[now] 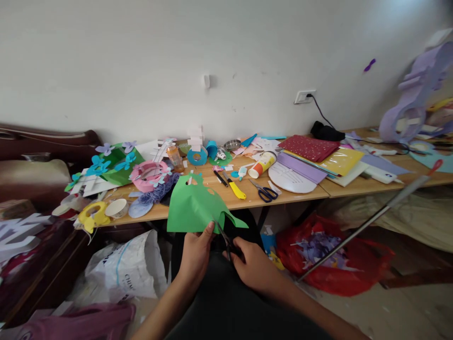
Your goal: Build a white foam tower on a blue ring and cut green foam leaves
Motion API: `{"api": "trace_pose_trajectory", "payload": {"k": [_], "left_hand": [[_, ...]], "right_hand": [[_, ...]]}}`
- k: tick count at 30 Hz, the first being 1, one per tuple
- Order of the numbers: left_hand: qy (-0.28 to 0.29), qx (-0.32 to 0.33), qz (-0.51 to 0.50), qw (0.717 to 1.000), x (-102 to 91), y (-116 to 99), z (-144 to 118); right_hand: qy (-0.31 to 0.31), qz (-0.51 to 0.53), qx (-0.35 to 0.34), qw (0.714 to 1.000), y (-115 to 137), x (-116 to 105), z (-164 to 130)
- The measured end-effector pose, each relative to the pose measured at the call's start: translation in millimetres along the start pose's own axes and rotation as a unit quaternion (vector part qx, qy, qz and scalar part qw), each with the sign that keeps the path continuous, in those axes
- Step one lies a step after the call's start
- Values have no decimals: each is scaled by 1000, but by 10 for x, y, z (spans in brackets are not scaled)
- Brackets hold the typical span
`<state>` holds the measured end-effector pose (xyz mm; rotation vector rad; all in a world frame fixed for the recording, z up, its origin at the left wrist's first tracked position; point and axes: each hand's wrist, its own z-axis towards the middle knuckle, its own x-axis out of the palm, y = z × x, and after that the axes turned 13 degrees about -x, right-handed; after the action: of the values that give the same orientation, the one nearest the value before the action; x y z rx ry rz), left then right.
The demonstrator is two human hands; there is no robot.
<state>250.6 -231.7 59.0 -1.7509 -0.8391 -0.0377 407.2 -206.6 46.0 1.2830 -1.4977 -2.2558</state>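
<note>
My left hand (196,252) pinches the lower edge of the green paper sheet (193,208), thumb on top, holding it up in front of the tabletop (244,198) edge above my lap. To the right of the sheet's bottom edge, my right hand (253,267) is clenched around the handles of black scissors (226,241), whose blades bite into the paper from below. I judge this to be mid-cut: a curved flap already curls away at the sheet's right corner. The next move, as I read it, calls for turning the sheet with my left grip so the blades follow the curve, keeping my thumb, which sits just beside the blades, out of their line.

Left of the sheet, on the tabletop, lie a yellow foam ring (94,215), a paper cup (116,208) and a pink ring (150,174) with blue flowers near it. Behind the sheet to its right are a yellow-handled cutter (236,190), a second pair of scissors (264,191) with blue handles, a tipped orange cup (262,165) and a stack of coloured sheets (318,156). Below and right of the sheet, a red bag (332,259) of scraps sits on the floor with a metal rod (368,222) slanting over it. Nothing blocks the cut itself.
</note>
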Motion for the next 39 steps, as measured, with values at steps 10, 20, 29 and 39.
{"api": "trace_pose_trajectory", "payload": {"k": [10,20,29,39], "left_hand": [[29,-7,-27,999,-11,29,26],[27,15,-77,997,-15,109,90],[30,10,-61,998,4,72,79],[34,4,40,999,-49,98,84]], "right_hand": [[3,-11,-7,1000,-2,-7,-14],[7,-21,-2,1000,-1,9,23],[0,7,-12,1000,-71,55,15],[-21,66,3,998,-75,68,10]]}}
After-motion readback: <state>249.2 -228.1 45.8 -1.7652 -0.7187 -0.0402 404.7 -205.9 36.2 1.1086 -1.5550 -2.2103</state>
